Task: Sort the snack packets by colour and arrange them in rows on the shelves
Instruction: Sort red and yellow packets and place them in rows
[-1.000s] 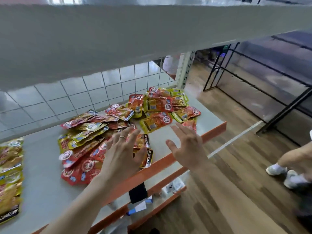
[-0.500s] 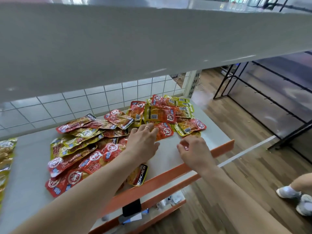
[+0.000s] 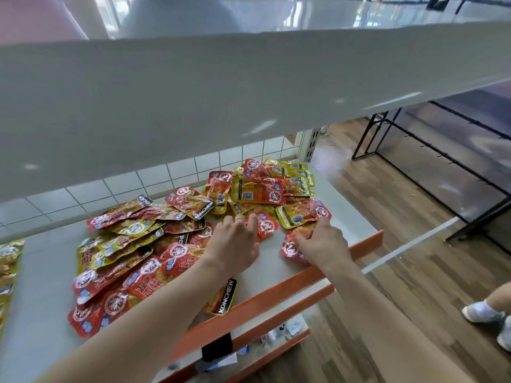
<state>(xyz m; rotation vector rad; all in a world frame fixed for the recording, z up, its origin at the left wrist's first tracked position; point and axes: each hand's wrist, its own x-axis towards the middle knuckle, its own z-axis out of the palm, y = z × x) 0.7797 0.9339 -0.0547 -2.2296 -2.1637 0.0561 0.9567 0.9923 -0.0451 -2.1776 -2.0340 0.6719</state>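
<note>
Red packet [image 3: 291, 246] pinned and held in right-hand grip [image 3: 323, 244], fingers curled over it, at near edge of shelf [image 3: 272, 268]. Left-hand grip [image 3: 235, 241] spread wide, fingertips touching second red packet [image 3: 267, 225] just left. Mixed packet pile [image 3: 132, 244] seen farther left.

Bright, even daylight here, with only soft shadow under the arms on the lower shelf [image 3: 276, 269]. Glare streaks run across the glossy top of the upper shelf [image 3: 249, 15] on the far side. Its near face is a pale, out-of-focus band. Small highlights glint off the snack packets [image 3: 257, 190], whose print reads sharp. A white hot-spot washes out the wooden floor [image 3: 330, 164] at far right. Straight edges bow toward the borders, and the shoes [image 3: 482, 312] at near right smear.
</note>
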